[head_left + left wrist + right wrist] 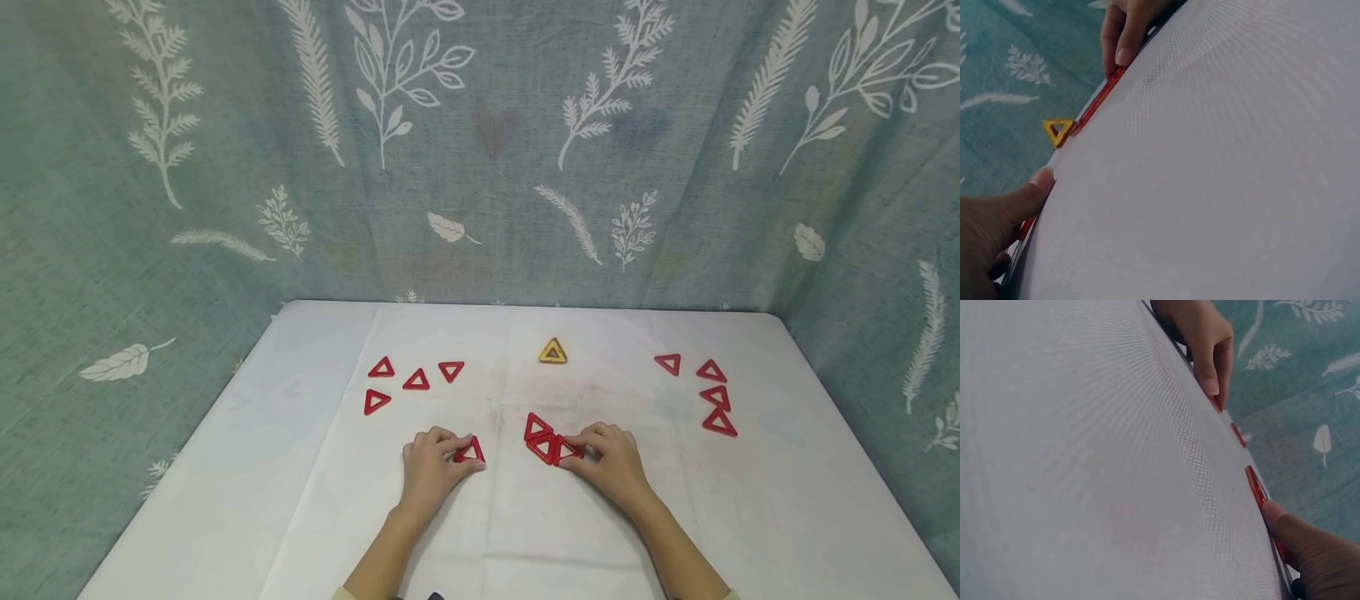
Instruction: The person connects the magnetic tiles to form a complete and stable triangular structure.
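In the head view my left hand (433, 471) pinches a red triangular tile (480, 451) with a hollow centre between thumb and fingers, at the table surface. To its right, my right hand (617, 467) grips another red triangle (558, 451) by its right side. That piece touches a middle red triangle (540, 453), which meets an upper-left red triangle (528, 426); together they form a small joined cluster. A gap of white cloth separates the left hand's tile from this cluster. Fingers partly cover both held tiles. The left wrist view shows my left thumb (1029, 194) close up.
Several loose red triangles (417, 387) lie at the back left of the white table (337, 333). More red triangles (720, 430) lie at the right. A yellow triangle (553, 359) stands out at the back middle. Behind the table hangs a leaf-patterned green curtain (495, 183).
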Available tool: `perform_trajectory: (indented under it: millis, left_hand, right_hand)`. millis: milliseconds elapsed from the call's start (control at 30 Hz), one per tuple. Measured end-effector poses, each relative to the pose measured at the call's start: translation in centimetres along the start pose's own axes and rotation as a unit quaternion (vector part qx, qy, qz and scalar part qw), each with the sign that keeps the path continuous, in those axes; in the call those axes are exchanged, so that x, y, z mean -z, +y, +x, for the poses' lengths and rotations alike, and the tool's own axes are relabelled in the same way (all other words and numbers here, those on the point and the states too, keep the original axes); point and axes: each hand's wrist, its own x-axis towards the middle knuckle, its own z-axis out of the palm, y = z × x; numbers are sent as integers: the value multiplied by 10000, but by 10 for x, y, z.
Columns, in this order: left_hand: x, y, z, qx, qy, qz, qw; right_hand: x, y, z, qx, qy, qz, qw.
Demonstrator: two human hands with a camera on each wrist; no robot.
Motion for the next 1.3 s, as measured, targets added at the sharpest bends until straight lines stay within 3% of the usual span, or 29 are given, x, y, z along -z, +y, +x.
perform_trajectory:
  millis: [300,800,1100,1300]
  left_hand:
    - [-11,9,-4,-457,105,10,9989]
    - [-33,32,-6,-676,349,327,9966]
    - [-43,48,-5,-1008,676,461,9915]
    - [-48,51,-3,-1150,787,615,9883]
  right_hand:
    - [1,2,-1,208,26,127,9997]
    - [3,-1,1,-134,-147,112,9997]
    - [1,2,-1,54,6,29,10000]
    - [0,1,0,170,66,67,9998]
